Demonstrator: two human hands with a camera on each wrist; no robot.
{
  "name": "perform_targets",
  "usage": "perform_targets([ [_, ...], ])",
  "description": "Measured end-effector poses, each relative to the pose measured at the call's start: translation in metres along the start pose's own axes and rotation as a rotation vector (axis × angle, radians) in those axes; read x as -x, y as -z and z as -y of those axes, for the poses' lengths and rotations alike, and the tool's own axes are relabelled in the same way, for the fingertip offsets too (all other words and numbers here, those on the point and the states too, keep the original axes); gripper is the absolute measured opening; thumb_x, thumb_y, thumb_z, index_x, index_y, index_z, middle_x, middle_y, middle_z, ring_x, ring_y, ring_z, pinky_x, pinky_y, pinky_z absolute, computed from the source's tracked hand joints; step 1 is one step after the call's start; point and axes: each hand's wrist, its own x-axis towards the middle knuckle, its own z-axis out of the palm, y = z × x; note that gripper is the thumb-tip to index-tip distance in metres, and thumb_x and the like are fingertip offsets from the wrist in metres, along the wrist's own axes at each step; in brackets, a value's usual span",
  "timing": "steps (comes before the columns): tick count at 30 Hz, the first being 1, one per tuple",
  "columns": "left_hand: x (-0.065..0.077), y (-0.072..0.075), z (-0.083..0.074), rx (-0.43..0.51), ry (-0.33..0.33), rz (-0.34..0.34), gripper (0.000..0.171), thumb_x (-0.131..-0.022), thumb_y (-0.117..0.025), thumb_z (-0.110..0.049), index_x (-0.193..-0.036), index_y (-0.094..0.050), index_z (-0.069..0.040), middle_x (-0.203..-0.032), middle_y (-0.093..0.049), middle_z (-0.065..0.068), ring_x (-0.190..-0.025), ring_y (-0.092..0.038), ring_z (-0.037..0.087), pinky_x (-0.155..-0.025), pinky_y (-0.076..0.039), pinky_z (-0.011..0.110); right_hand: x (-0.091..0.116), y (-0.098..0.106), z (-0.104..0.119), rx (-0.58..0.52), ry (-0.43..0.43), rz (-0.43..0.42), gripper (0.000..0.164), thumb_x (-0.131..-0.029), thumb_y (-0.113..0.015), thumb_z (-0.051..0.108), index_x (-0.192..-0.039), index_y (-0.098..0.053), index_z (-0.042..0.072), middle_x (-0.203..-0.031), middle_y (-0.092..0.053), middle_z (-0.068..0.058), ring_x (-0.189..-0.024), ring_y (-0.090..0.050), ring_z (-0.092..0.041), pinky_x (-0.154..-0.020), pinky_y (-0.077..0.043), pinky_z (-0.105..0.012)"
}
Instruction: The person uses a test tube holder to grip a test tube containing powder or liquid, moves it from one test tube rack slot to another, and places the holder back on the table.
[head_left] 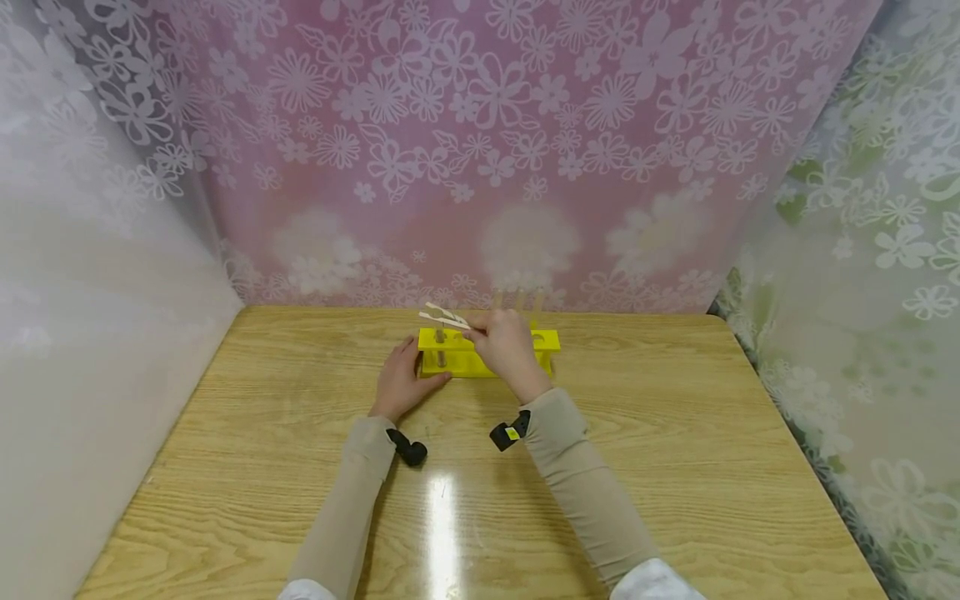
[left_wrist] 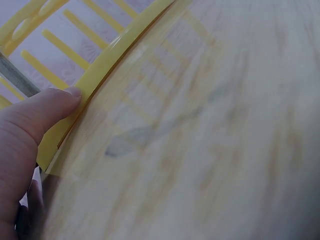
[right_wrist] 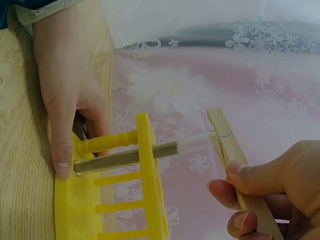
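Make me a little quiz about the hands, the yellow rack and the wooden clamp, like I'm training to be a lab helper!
1. True or false: the left hand is touching the yellow rack.

2. Which is holding the wooden clamp?
A) the left hand
B) the right hand
C) both hands

3. Fill the gap: in the head view, the test tube stands near the ____ end of the yellow rack.

Key:
1. True; its thumb presses on the base.
2. B.
3. Left.
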Motion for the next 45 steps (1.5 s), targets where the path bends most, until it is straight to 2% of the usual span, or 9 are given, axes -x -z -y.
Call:
perform_targets([
  [5,-0.001,0.000,-0.001,-0.008,0.000,0.000,0.086,-0.083,-0.071,-0.060,-0.151,-0.042,-0.016,-0.151,-0.043,0.016,-0.138,-0.039,0.035,-0.112,-0.032,0.054,0.000,-0.003,-0.002,0.008,0.000,0.008,0.025,-0.093,-0.071,0.018,-0.117,-0.075,0.011,-0.087,-0.076,-0.007,-0.039,-0.038,-0.011,-0.039,-0.027,-0.022],
  [12,0.000,0.000,-0.001,-0.012,0.003,0.003,0.087,-0.083,-0.071,-0.060,-0.152,-0.041,-0.016,-0.152,-0.041,0.016,-0.139,-0.038,0.035,-0.113,-0.031,0.055,0.000,-0.005,-0.005,0.014,-0.007,0.024,0.025,-0.093,-0.071,0.018,-0.117,-0.075,0.011,-0.094,-0.076,-0.008,-0.046,-0.047,-0.011,-0.043,-0.033,-0.024],
  [25,0.000,0.003,-0.003,-0.001,0.012,0.013,0.087,-0.084,-0.072,-0.058,-0.153,-0.040,-0.017,-0.153,-0.040,0.015,-0.141,-0.036,0.034,-0.114,-0.029,0.055,0.002,-0.014,-0.013,0.013,-0.052,0.074,0.029,-0.094,-0.070,0.021,-0.121,-0.073,0.010,-0.098,-0.076,-0.007,-0.046,-0.046,-0.012,-0.042,-0.030,-0.023],
  [35,0.002,0.001,-0.005,0.003,0.035,0.015,0.088,-0.083,-0.073,-0.058,-0.154,-0.038,-0.017,-0.154,-0.039,0.014,-0.143,-0.033,0.033,-0.116,-0.027,0.053,0.003,-0.020,-0.018,0.048,-0.028,0.079,0.025,-0.093,-0.071,0.020,-0.117,-0.076,0.013,-0.094,-0.076,-0.007,-0.047,-0.047,-0.013,-0.043,-0.029,-0.023],
  [45,0.002,0.002,-0.004,-0.001,0.041,0.023,0.089,-0.083,-0.072,-0.059,-0.154,-0.037,-0.017,-0.155,-0.038,0.014,-0.143,-0.032,0.033,-0.116,-0.026,0.053,0.004,-0.020,-0.018,0.065,-0.023,0.070,0.028,-0.093,-0.071,0.021,-0.119,-0.074,0.012,-0.104,-0.075,-0.009,-0.047,-0.049,-0.011,-0.042,-0.030,-0.022],
])
